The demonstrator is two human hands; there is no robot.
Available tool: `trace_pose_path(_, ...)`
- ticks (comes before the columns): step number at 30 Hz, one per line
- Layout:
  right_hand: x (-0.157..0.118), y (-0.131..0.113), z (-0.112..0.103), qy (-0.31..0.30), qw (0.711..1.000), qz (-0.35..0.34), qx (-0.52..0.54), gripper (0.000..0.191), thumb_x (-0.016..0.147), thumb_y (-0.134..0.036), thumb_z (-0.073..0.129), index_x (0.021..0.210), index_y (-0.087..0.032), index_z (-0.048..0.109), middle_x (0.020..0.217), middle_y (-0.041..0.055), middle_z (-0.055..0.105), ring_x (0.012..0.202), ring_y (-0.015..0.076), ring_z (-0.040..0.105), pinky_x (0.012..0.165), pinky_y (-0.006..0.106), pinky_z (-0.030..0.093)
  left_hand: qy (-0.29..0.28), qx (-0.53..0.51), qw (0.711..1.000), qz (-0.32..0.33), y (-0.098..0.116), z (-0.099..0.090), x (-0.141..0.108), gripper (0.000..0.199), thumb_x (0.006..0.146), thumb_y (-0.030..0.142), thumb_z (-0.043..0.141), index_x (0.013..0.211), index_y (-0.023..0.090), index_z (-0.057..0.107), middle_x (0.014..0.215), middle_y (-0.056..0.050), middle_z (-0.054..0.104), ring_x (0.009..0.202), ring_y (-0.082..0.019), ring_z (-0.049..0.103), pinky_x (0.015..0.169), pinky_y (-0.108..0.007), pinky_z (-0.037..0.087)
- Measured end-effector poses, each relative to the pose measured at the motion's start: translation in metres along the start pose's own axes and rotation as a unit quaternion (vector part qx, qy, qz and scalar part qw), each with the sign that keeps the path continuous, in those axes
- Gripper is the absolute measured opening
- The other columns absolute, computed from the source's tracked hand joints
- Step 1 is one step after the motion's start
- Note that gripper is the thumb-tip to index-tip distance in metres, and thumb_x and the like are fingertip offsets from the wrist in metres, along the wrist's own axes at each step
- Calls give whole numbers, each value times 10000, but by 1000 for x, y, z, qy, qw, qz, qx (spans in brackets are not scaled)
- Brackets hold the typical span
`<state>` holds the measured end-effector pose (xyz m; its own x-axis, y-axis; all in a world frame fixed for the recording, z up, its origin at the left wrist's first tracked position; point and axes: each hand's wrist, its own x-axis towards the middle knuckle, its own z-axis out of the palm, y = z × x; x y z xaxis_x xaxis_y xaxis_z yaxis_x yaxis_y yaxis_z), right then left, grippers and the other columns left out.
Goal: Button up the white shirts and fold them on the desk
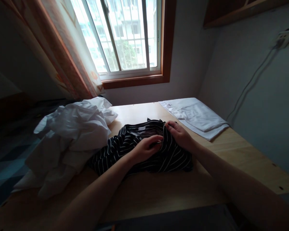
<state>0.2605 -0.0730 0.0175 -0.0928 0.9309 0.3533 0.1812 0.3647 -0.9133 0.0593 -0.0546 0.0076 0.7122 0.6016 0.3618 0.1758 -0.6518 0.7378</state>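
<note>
A black shirt with thin white stripes point(115, 149) lies bunched on the wooden table in front of me, its neckline facing up with a small pale label showing inside the collar. My left hand point(148, 148) reaches across the middle of the shirt, its fingers closed on the edge of the opening. At the right side of the neckline, my right hand point(179, 133) pinches the striped fabric between thumb and fingers. Part of the shirt is hidden beneath my left hand and forearm.
Crumpled white cloth point(79, 128) is heaped on the table's left side, hanging toward a checked bed cover point(12, 160). Folded white garments point(197, 115) lie at the back right of the wooden table point(236, 150). Behind are a window point(127, 41), a curtain point(62, 54) and a wall cable point(249, 81).
</note>
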Motion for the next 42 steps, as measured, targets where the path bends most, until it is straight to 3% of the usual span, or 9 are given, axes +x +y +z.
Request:
trace_pose_path(4, 1, 1, 3, -13, 996, 50, 78, 345, 833, -557, 572, 799, -214, 584, 734, -19, 580, 664, 139, 521, 650, 270, 460, 10, -35, 999, -4, -4, 4, 0, 278, 842, 247, 586, 1101, 173, 658, 1090, -89, 718, 1000, -198, 662, 920, -334, 536)
trace_pose_path(17, 0, 6, 11, 38, 975, 145, 165, 363, 745, -558, 657, 868, -216, 654, 792, -1, 660, 789, 172, 591, 708, 276, 464, 121, 28, 992, 19, -4, 17, 4, 177, 870, 262, 613, 1012, 173, 670, 954, -58, 736, 853, -170, 686, 807, -306, 564)
trace_pose_path(27, 1, 13, 13, 54, 983, 128, 117, 273, 822, -468, 563, 877, -216, 655, 841, 18, 690, 861, 177, 605, 784, 291, 472, 184, 70, 981, -8, -4, 14, 8, 106, 880, 213, 583, 911, 188, 681, 875, -28, 739, 784, -153, 683, 745, -269, 549)
trace_pose_path(37, 0, 2, 12, 73, 982, 129, 116, 372, 808, -553, 575, 879, -198, 657, 823, 21, 687, 793, 180, 605, 734, 297, 478, 192, 45, 980, -35, -13, 14, 9, 143, 858, 208, 586, 936, 194, 706, 953, -39, 757, 868, -173, 701, 810, -283, 556)
trace_pose_path(42, 2, 5, 1, 146, 986, 75, 14, 380, 855, -553, 512, 877, -212, 677, 909, 56, 704, 928, 221, 620, 859, 347, 489, 177, 50, 982, -40, -10, 7, 8, 190, 910, 323, 569, 871, 190, 700, 857, -31, 747, 787, -157, 686, 742, -269, 540)
